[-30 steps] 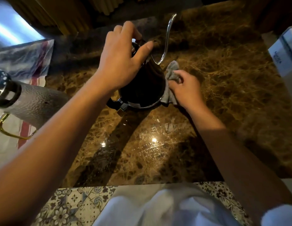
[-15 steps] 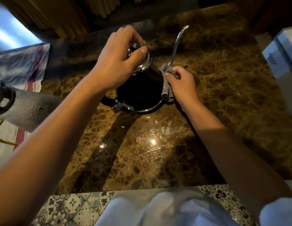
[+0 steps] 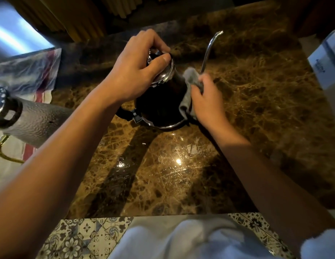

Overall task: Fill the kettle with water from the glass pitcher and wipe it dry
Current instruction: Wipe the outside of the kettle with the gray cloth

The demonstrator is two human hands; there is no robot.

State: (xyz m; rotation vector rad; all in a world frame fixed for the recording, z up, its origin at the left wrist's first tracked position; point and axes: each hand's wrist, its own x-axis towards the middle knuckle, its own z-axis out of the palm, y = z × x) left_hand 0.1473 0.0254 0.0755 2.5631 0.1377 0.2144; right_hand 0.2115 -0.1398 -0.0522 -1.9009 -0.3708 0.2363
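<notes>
- Our kettle (image 3: 161, 103) stands on the counter a little above the middle of the view: a dark, glossy, tapering body with a bright metal rim at its base.
- A thin silver gooseneck spout (image 3: 209, 51) rises from it toward one o'clock, ending in a small angled tip.
- A black handle stub (image 3: 125, 114) juts from the base toward nine o'clock, joined by a metal bracket.
- Our left hand (image 3: 133, 71) is curled over the polished metal lid (image 3: 164, 71), thumb and fingers closed on its top.
- Our right hand (image 3: 208, 98) presses a soft grey cloth (image 3: 187, 90) flat against the kettle's three o'clock side, fingers wrapped around the fabric near the spout's root.
- The counter (image 3: 256, 109) is polished brown marble with pale gold veining; it mirrors a point of light at six o'clock from the kettle.
- At nine o'clock lies a textured, dimpled pitcher (image 3: 37, 122) with a dark collar and a brass-coloured handle (image 3: 2, 152); we cannot tell whether it is glass.
- It rests over a pale towel (image 3: 30, 71) with red stripes.
- At two o'clock sits a white box (image 3: 325, 62); its small dark print is too blurred for us to read.
- Along the bottom, patterned blue-and-white tiles (image 3: 78, 238) and our white garment (image 3: 181, 240) show.
</notes>
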